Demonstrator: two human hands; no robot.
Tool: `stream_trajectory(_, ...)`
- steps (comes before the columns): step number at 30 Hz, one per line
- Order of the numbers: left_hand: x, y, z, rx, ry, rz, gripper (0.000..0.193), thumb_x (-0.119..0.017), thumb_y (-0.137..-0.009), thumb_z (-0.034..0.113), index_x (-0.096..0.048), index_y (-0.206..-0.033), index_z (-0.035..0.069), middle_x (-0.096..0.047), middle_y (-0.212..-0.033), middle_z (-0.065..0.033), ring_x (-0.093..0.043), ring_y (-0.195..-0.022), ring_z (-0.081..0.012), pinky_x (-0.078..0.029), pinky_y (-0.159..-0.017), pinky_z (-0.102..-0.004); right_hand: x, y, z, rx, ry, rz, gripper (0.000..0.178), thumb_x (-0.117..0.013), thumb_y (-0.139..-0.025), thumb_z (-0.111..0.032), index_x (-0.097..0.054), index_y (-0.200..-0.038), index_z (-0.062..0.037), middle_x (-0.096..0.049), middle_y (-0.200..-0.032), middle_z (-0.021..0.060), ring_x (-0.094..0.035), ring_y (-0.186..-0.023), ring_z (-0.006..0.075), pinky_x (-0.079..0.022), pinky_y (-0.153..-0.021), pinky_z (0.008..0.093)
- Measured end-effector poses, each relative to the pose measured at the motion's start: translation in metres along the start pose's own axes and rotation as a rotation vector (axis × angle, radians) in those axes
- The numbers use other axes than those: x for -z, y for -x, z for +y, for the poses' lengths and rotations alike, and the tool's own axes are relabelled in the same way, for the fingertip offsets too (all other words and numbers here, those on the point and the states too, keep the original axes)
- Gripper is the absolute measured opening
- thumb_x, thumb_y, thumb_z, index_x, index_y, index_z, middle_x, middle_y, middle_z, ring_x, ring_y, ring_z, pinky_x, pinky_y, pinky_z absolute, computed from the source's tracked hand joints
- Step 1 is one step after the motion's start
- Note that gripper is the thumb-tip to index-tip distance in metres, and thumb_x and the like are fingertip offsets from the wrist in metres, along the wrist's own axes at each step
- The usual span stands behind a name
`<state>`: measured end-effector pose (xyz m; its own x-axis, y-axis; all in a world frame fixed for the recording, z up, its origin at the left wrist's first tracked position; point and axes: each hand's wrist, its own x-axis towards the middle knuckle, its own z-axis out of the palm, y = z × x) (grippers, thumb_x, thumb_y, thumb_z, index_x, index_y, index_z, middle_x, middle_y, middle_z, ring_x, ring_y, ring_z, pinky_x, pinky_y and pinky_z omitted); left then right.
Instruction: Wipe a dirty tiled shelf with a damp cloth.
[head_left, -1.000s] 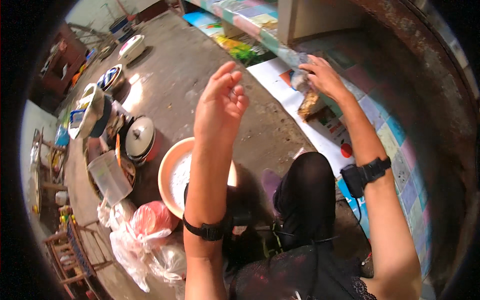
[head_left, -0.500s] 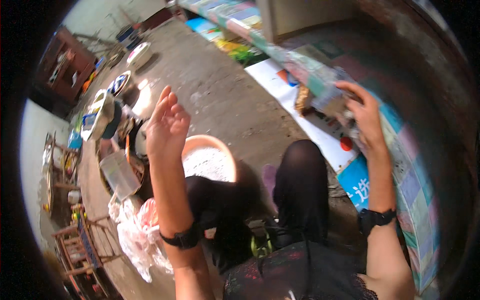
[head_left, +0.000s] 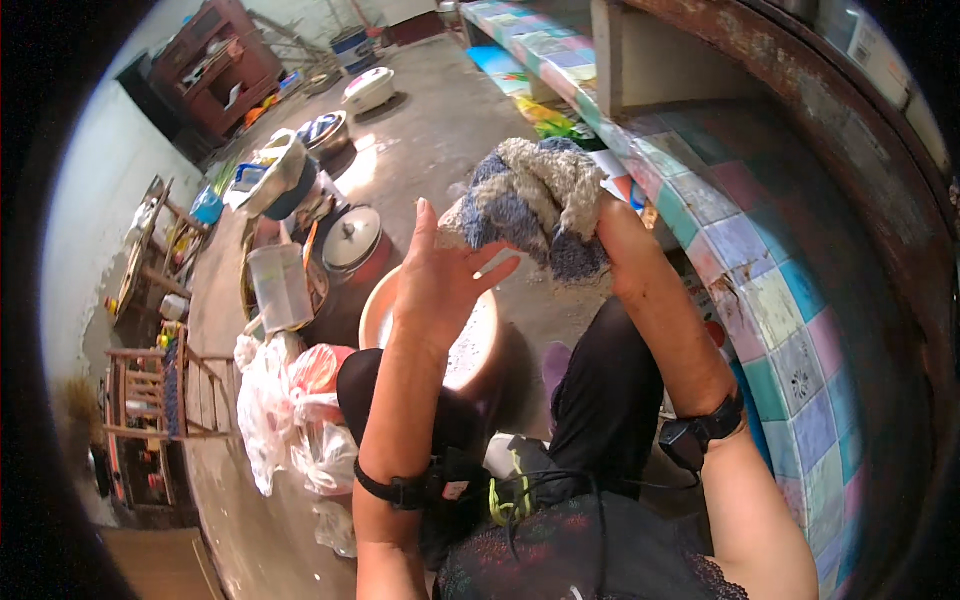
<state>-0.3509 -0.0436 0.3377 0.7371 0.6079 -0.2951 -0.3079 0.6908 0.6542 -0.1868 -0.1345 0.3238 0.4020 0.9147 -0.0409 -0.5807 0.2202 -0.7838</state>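
A bunched cloth [head_left: 535, 205], woolly in blue, grey and cream, is held up in front of the chest, above the floor and just beside the edge of the tiled tabletop [head_left: 770, 300]. The right hand [head_left: 625, 245] is clenched on the cloth's lower right side, so the grip is closed on fabric; a black wrist device [head_left: 700, 440] is worn on that arm. The left hand [head_left: 440, 280] is raised with palm open and fingers [head_left: 425, 225] spread, its grip released; the fingertips are seen at the cloth's left edge, though whether they touch cannot be told. A black band [head_left: 400, 490] is strapped on the left forearm. Below the left hand, a round orange basin [head_left: 385, 305] with a pale inside is set on the concrete floor [head_left: 440, 140]. To its left, a pot with a metal lid [head_left: 352, 240] and a clear plastic jug [head_left: 280, 290] are noted, standing close together. Nearer the person, bundled plastic bags [head_left: 290, 410], white and pink, lie on the floor. A wooden chair [head_left: 160, 390] is seen at the far left, and a dark wooden cabinet [head_left: 215, 65] stands at the back. Black trousers [head_left: 610, 400] cover the bent knees.
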Motion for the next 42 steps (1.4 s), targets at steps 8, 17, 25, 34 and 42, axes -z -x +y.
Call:
stream_trajectory(8, 0.052, -0.003, 0.009, -0.118, -0.012, -0.077, 0.034, -0.036, -0.093, 0.03, -0.047, -0.113, 0.005, -0.055, -0.111, -0.0136, -0.055, -0.1, -0.0318, -0.039, -0.092, -0.0532, -0.043, -0.019, 0.025, -0.095, 0.152, -0.081, 0.033, -0.038, -0.092, -0.021, -0.048, -0.117, -0.0023, -0.055, -0.11, 0.0097, -0.055, -0.098, 0.0168, -0.045, -0.084, 0.0288)
stream_trajectory(17, 0.13, -0.026, 0.011, -0.011, 0.182, 0.313, 0.043, -0.037, -0.09, 0.046, -0.051, -0.109, 0.011, -0.052, -0.11, -0.0092, -0.045, -0.108, -0.0275, -0.031, -0.092, -0.0603, -0.046, -0.073, 0.135, -0.297, 0.121, -0.107, 0.025, -0.038, -0.091, -0.013, -0.048, -0.11, -0.0008, -0.056, -0.104, 0.0118, -0.056, -0.094, 0.0208, -0.047, -0.083, 0.0369)
stream_trajectory(25, 0.247, -0.08, -0.055, -0.088, 0.178, 0.323, 0.024, -0.05, -0.085, 0.022, -0.053, -0.103, 0.005, -0.059, -0.092, -0.0105, -0.06, -0.078, -0.0235, -0.053, -0.066, -0.0436, -0.043, -0.076, 0.187, -0.46, 0.639, -0.343, 0.036, -0.05, -0.087, -0.017, -0.047, -0.12, -0.0017, -0.049, -0.115, 0.011, -0.052, -0.1, 0.0166, -0.049, -0.078, 0.0306)
stream_trajectory(34, 0.349, -0.099, -0.074, -0.051, 0.1, 0.752, 0.046, -0.05, -0.075, -0.007, -0.037, -0.117, 0.002, -0.054, -0.099, -0.0148, -0.059, -0.082, -0.0271, -0.053, -0.065, -0.0383, 0.08, -0.096, 0.264, -0.749, 0.746, 0.207, 0.038, -0.05, -0.085, -0.014, -0.046, -0.121, -0.0034, -0.053, -0.112, 0.0088, -0.053, -0.099, 0.0193, -0.051, -0.068, 0.0312)
stream_trajectory(42, 0.385, -0.112, -0.08, -0.092, 0.005, 0.999, 0.028, -0.052, -0.079, 0.001, -0.045, -0.107, 0.004, -0.057, -0.092, -0.0154, -0.061, -0.074, -0.0316, -0.053, -0.057, -0.0509, 0.098, -0.103, 0.284, -0.665, 0.624, 0.354, 0.033, -0.049, -0.082, -0.004, -0.049, -0.115, -0.0015, -0.058, -0.096, 0.0067, -0.056, -0.073, 0.0117, -0.048, -0.058, 0.0243)
